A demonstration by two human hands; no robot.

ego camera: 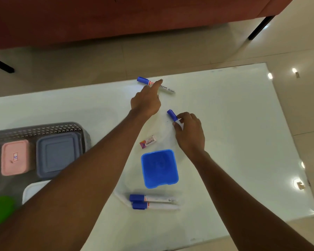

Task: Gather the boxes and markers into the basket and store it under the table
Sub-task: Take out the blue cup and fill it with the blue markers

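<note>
Lying under left hand (145,102): far marker (168,89); another marker (172,115) in right hand (189,133).

Head view, steeply downward, close over table (225,124)

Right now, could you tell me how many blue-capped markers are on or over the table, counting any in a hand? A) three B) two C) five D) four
D: one marker lies at the far edge under the left hand, one marker is in the right hand, and two markers lie side by side near the blue box.
</note>
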